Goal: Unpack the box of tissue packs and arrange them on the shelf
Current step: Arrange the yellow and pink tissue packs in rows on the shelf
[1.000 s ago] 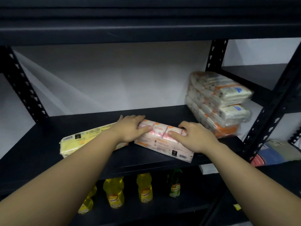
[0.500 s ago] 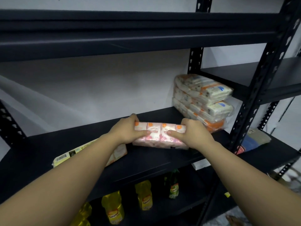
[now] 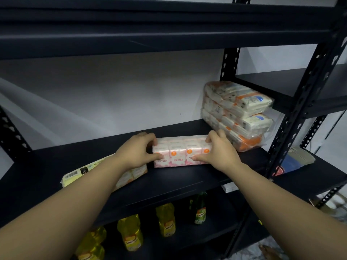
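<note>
— Head view: what are the two hands doing?

— The left hand is gripping the left end of a pink tissue pack, thumb on the front face and fingers curled over the top. The right hand is gripping the right end the same way. So one pack is being held between two hands, and it is standing on its long edge on the black shelf, front face toward the camera. Four small packets are showing across that face.

— How many other packs are sitting on that shelf?

— One yellow tissue pack is lying flat to the left, partly hidden under the left forearm, just beside the pink one. To the right, a stack of tissue bundles is resting against the back corner; three layers are showing, the lowest orange. The right hand is lying just beside that stack; whether they touch cannot be told.

— And below?

— On the lower shelf, three yellow oil bottles are standing in plain sight, with a fourth partly hidden at the left, plus one green bottle.
</note>
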Demonstrator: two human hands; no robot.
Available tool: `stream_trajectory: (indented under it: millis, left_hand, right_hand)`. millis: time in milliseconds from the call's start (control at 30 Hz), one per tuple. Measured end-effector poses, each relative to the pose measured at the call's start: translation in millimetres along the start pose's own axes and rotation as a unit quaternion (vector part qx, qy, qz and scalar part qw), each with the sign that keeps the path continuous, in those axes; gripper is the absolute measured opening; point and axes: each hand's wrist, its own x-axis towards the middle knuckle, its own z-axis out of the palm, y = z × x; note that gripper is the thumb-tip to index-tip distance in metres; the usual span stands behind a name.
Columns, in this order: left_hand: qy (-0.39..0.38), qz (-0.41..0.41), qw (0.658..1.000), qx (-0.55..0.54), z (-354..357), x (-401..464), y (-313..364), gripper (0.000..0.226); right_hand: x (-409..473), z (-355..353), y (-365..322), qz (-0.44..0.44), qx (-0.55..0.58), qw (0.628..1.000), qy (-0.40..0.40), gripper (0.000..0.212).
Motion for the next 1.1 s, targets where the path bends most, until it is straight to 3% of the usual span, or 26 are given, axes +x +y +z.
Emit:
stream_trajectory:
  millis: [100, 200, 333, 467, 1100]
  left_hand:
    - [0.005, -0.015, 1.0, 0.009, -4, -13, -4, 0.066]
    - [0.01, -0.092, 0.993, 0.079, -11, -27, -6, 0.096]
    - [-0.023, -0.184, 0.973, 0.137, -14, -46, -14, 0.108]
    - [-0.049, -0.218, 0.966, 0.131, -14, -60, -25, 0.106]
    - [-0.01, -0.165, 0.977, 0.137, -18, -74, -45, 0.096]
  right_hand:
    - [3, 5, -12, -0.037, -0.065, 0.997, 0.02, 0.08]
    - [7, 12, -27, -0.073, -0.104, 0.992, 0.016, 0.087]
    - [11, 26, -41, -0.111, -0.123, 0.986, -0.021, 0.088]
    - [19, 37, -53, -0.148, -0.117, 0.981, -0.035, 0.086]
    - [158, 113, -107, -0.216, -0.1, 0.968, -0.084, 0.076]
